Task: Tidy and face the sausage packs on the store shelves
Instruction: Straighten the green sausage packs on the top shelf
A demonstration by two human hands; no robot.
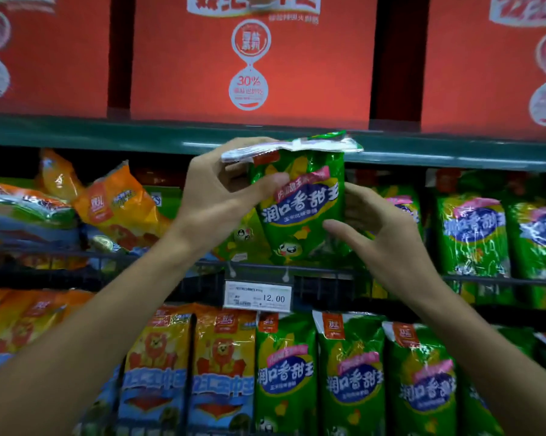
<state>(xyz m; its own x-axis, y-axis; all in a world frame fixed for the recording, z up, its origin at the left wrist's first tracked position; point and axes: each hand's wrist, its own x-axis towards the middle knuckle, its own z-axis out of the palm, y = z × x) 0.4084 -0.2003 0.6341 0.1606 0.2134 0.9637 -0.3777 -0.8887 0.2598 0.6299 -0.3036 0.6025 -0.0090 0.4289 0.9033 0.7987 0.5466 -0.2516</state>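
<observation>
Held pack: my left hand (216,196) pinches the crimped top of a glossy green plastic sausage pack (300,199), upright in front of the middle shelf.
Right hand (381,234): my fingers curl round that pack's right edge.
Middle shelf (328,273): wire-fronted, holding upright green packs (473,234) at right and toppled orange packs (120,209) at left.
Lower shelf: standing orange lion packs (221,366) beside more green ones (350,372).
Price tag (258,296): white, hanging from the rail.
</observation>
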